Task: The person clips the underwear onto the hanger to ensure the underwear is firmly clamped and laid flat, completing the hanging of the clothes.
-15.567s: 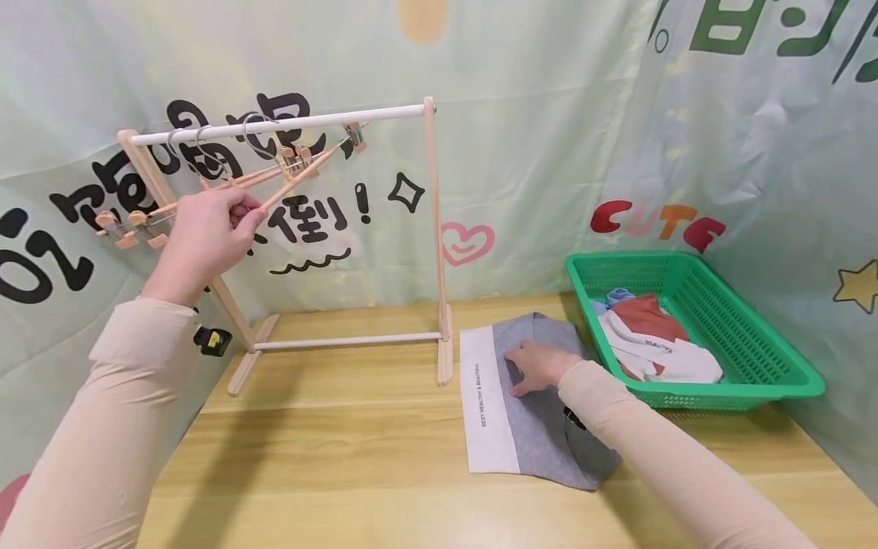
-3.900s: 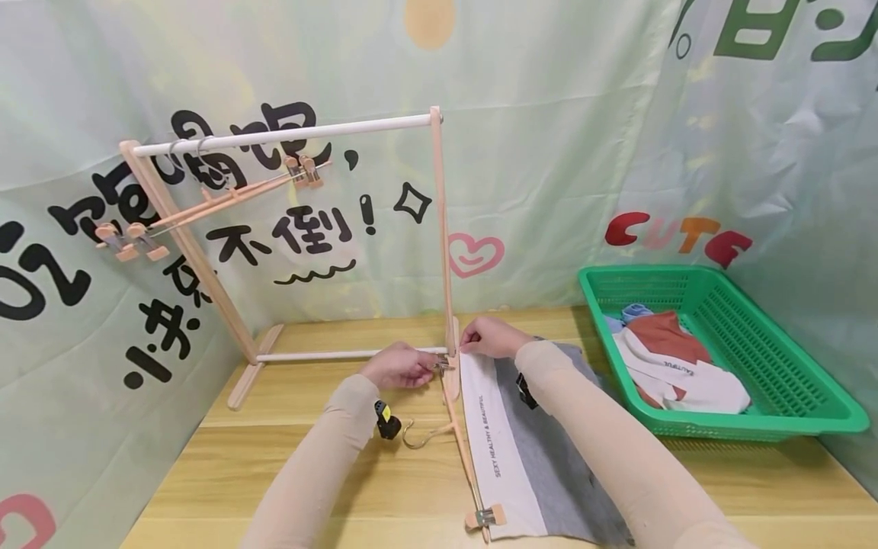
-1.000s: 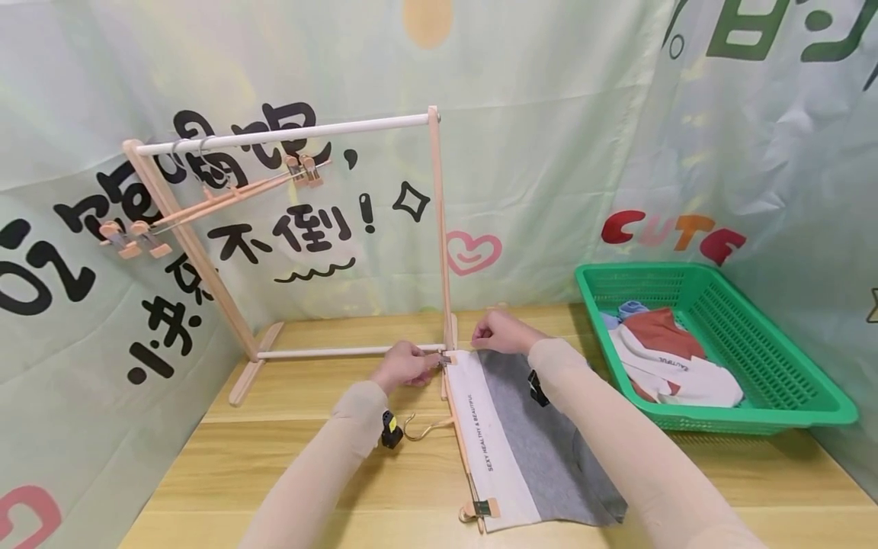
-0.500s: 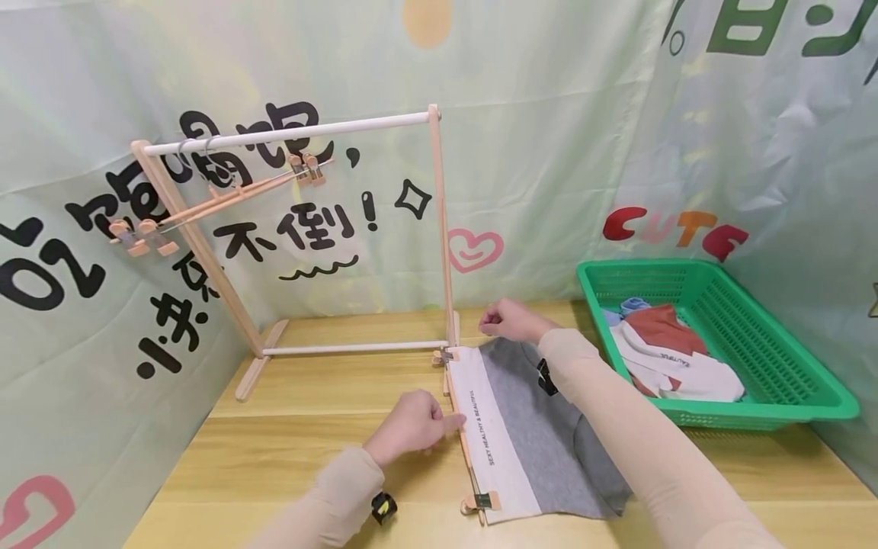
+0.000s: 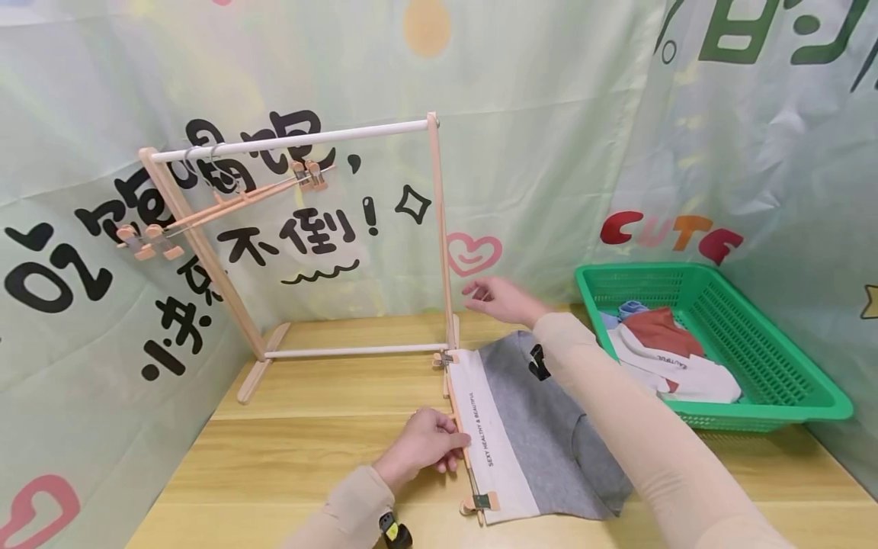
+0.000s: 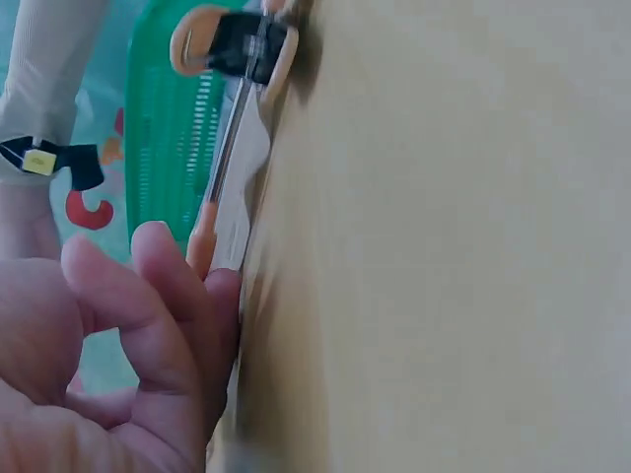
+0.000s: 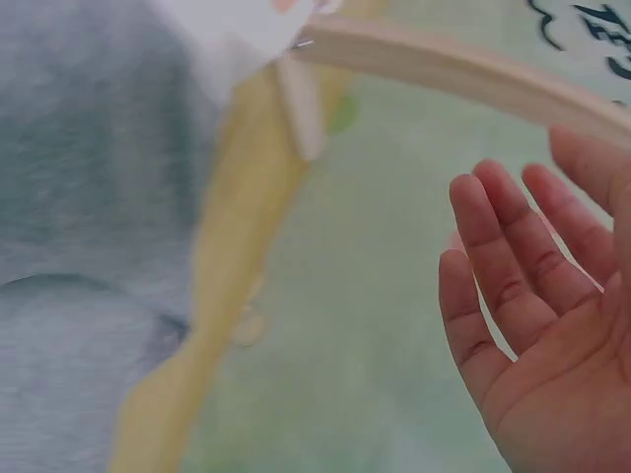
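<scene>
A grey garment (image 5: 531, 412) with a white printed band lies on the table. A wooden clip hanger (image 5: 469, 457) runs along the band's left edge. Its far clip (image 5: 446, 358) and near clip (image 5: 482, 502) both grip the band. My left hand (image 5: 427, 444) pinches the hanger's middle, thumb on top; the hook is hidden there. In the left wrist view the fingers (image 6: 163, 325) curl by the wooden bar (image 6: 202, 241). My right hand (image 5: 504, 300) is raised beyond the garment, holding nothing, near the rack's right post; the right wrist view shows its fingers (image 7: 513, 256) loosely spread.
A small wooden rack (image 5: 439, 229) with a white top rail (image 5: 295, 142) stands at the back. Two clip hangers (image 5: 240, 202) hang at its left. A green basket (image 5: 775, 358) with folded clothes (image 5: 665, 351) stands on the right. Printed curtains (image 5: 535, 168) enclose the table (image 5: 309, 457).
One hanger has come off the rack since the oldest frame and is now clipped to the garment. Lately my left hand moved from the far clip to the hanger's middle; my right hand lifted away.
</scene>
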`<state>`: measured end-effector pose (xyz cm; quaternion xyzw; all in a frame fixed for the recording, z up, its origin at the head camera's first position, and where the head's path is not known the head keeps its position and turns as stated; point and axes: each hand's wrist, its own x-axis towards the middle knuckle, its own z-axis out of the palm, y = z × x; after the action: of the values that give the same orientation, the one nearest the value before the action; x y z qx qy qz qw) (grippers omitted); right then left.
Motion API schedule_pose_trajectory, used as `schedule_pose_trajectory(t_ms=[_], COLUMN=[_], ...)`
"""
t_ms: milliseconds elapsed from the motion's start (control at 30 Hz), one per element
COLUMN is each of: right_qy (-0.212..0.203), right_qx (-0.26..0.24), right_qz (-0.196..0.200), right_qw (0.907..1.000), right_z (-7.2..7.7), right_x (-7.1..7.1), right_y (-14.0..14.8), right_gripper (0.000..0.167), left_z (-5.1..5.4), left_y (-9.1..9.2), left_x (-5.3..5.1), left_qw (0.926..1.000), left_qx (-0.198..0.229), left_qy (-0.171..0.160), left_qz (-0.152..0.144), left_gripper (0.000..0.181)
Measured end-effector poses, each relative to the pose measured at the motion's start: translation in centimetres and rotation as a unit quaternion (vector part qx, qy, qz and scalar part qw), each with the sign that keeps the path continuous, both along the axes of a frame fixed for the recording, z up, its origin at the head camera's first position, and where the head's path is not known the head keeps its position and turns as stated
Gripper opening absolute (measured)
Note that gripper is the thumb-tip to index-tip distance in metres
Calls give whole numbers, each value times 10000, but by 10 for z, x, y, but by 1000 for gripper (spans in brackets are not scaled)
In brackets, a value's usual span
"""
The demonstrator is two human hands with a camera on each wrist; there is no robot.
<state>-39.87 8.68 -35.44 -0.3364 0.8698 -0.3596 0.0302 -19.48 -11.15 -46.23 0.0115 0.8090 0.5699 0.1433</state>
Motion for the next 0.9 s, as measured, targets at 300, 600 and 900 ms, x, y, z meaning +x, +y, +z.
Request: schedule_pose_trajectory(t_ms=[300, 600, 900], right_qy=[118, -7, 326], right_qx=[-1150, -1370, -1250], right_qz=[47, -114, -249], right_qw=[9933, 9905, 9913], right_z=[47, 95, 115], right_x=[8, 7, 5], right_y=[-25, -28, -36], right_gripper=[57, 58, 45], left_z=[-7, 6, 23], left_y=[1, -9, -35], left_x=[4, 3, -10], left_qw=[9939, 9949, 9961], left_qx=[1012, 954, 75], left_qy=[-329, -18, 817], left_qz=[278, 336, 332], left_gripper=[7, 8, 8])
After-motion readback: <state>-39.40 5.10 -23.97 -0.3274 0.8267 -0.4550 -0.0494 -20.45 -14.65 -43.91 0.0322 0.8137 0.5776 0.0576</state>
